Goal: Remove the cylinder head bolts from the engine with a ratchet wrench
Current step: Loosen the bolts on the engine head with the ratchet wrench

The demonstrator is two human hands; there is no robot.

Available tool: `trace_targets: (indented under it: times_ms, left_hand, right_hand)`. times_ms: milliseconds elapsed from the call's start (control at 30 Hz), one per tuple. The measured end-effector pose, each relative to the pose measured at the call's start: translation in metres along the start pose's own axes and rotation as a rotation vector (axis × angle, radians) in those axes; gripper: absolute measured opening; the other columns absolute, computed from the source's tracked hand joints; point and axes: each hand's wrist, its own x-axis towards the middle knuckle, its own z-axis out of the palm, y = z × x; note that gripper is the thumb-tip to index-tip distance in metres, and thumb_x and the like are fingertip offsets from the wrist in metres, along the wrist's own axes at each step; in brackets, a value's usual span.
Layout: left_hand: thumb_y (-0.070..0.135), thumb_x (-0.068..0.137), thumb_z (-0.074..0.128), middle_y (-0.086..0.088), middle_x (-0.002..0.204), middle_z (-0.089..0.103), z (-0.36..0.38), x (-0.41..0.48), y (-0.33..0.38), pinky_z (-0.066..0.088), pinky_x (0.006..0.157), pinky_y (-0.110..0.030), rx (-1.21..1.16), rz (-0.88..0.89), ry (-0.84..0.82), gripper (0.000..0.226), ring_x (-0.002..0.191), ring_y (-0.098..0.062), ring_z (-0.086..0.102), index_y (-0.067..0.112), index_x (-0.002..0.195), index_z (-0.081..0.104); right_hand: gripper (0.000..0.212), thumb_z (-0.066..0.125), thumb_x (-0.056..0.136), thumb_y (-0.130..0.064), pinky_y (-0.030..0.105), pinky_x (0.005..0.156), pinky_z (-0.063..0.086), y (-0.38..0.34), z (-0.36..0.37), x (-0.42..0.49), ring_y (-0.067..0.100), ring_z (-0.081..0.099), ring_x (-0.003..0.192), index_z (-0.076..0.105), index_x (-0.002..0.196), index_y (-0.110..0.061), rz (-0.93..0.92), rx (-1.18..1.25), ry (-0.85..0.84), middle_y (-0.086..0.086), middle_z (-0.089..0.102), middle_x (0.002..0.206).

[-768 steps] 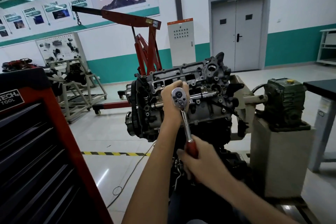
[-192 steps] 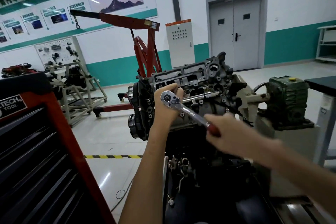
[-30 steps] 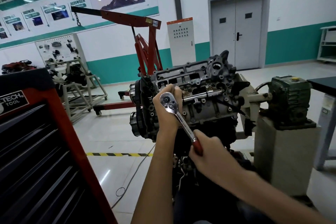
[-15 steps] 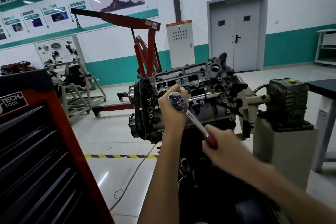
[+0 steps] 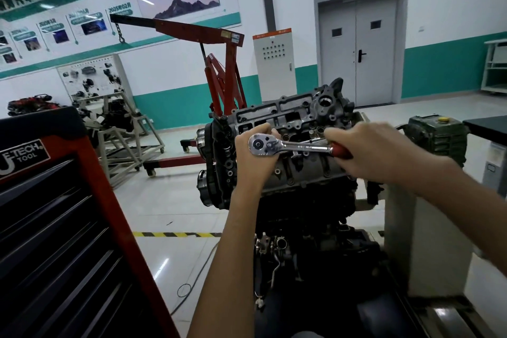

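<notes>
At the centre of the frame the ratchet wrench [image 5: 301, 147] is held nearly level across the front of the engine [image 5: 304, 175], its round chrome head to the left and its red grip to the right. The left hand [image 5: 253, 162] is curled behind and around the wrench head, with the fingertips seen over the top edge of the head; the head is pressed against the upper left part of the engine. The red grip is clasped by the right hand [image 5: 367, 153], fingers wrapped around it, just right of centre. The bolt under the wrench head is hidden by the left hand and cannot be made out.

The engine is carried on a grey stand [image 5: 406, 241] at the lower right, with a green gearbox [image 5: 436, 137] seen behind the right forearm. A red and black tool cabinet [image 5: 55, 228] fills the lower left of the frame. A red engine hoist [image 5: 219, 74] is seen behind the engine, left of centre, and a grey double door [image 5: 356, 44] is set in the back wall at the upper right. A strip of yellow-black tape [image 5: 175, 234] is laid on the floor below the engine.
</notes>
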Motion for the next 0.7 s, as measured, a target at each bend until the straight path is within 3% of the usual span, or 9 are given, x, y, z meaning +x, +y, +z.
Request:
trace_targets:
  times_ms: [67,167,233,300,400,467,533,600,700]
  left_hand:
    - [-0.002,0.091,0.053,0.011,0.047,0.032,0.002,-0.006,-0.004,0.024,0.051,-0.023,-0.068,-0.046,0.061,0.05,0.05,-0.004,0.026,0.023,0.053,0.032]
    - [-0.001,0.091,0.054,0.014,0.047,0.032,0.008,-0.008,-0.003,0.025,0.051,-0.019,-0.111,-0.068,0.105,0.051,0.049,-0.003,0.026,0.024,0.053,0.032]
    - [-0.008,0.091,0.051,0.018,0.046,0.033,0.012,-0.007,0.001,0.025,0.048,-0.011,-0.179,-0.055,0.089,0.053,0.045,0.001,0.028,0.026,0.053,0.034]
    - [-0.01,0.091,0.05,0.019,0.045,0.033,0.012,-0.008,0.001,0.024,0.047,-0.011,-0.215,-0.049,0.086,0.053,0.043,0.003,0.028,0.024,0.054,0.034]
    - [-0.004,0.092,0.055,0.015,0.047,0.032,0.0,-0.009,-0.006,0.023,0.047,-0.018,-0.144,-0.044,0.059,0.048,0.046,0.001,0.028,0.021,0.054,0.037]
    - [-0.006,0.09,0.055,0.011,0.05,0.031,-0.007,-0.007,-0.006,0.023,0.048,-0.019,-0.075,-0.016,0.004,0.044,0.048,-0.001,0.028,0.013,0.054,0.039]
    - [-0.006,0.087,0.054,0.004,0.05,0.03,-0.007,-0.003,-0.001,0.023,0.05,-0.021,-0.047,0.016,-0.061,0.041,0.049,-0.004,0.026,0.008,0.053,0.038]
    - [-0.001,0.084,0.054,0.005,0.05,0.03,-0.002,-0.002,0.004,0.022,0.05,-0.025,-0.032,0.031,-0.113,0.038,0.05,-0.006,0.025,0.006,0.051,0.037]
    - [-0.004,0.086,0.055,0.012,0.046,0.033,0.005,-0.006,0.001,0.023,0.05,-0.021,-0.081,-0.034,-0.033,0.045,0.049,-0.003,0.026,0.019,0.052,0.036]
  right_hand:
    - [0.007,0.052,0.086,-0.021,0.014,0.047,0.038,-0.018,0.023,-0.016,0.002,0.051,0.049,0.046,0.087,-0.021,0.074,0.108,-0.012,-0.012,0.044,0.056]
    - [0.016,0.055,0.083,-0.023,0.029,0.052,0.045,-0.069,0.065,-0.04,0.023,0.058,0.055,0.039,0.081,-0.023,0.286,0.433,0.041,-0.003,0.048,0.058]
    - [0.019,0.057,0.083,-0.02,0.027,0.05,0.045,-0.105,0.086,-0.044,0.016,0.054,0.049,0.039,0.077,-0.021,0.369,0.734,0.042,0.001,0.051,0.06]
    - [0.026,0.057,0.083,-0.016,0.019,0.044,0.04,-0.122,0.094,-0.041,0.008,0.046,0.042,0.036,0.071,-0.024,0.362,0.84,0.064,-0.002,0.047,0.057]
    - [0.015,0.054,0.081,-0.019,0.034,0.051,0.048,-0.094,0.076,-0.038,0.023,0.051,0.051,0.039,0.08,-0.02,0.259,0.663,-0.009,0.001,0.048,0.06]
    - [0.011,0.053,0.083,-0.02,0.038,0.055,0.053,-0.054,0.05,-0.03,0.022,0.056,0.054,0.043,0.088,-0.021,0.137,0.431,-0.101,-0.003,0.05,0.063]
    - [0.007,0.051,0.086,-0.02,0.029,0.049,0.051,-0.015,0.019,-0.015,0.01,0.054,0.05,0.047,0.091,-0.02,0.026,0.144,-0.122,-0.011,0.046,0.059]
    - [0.007,0.052,0.085,-0.023,0.023,0.048,0.04,0.006,-0.003,-0.002,0.007,0.048,0.049,0.047,0.089,-0.02,-0.016,-0.06,-0.021,-0.012,0.042,0.055]
    - [0.008,0.052,0.086,-0.019,0.018,0.044,0.04,0.001,0.003,-0.01,0.002,0.048,0.048,0.045,0.087,-0.022,0.04,0.006,-0.038,-0.012,0.044,0.056]
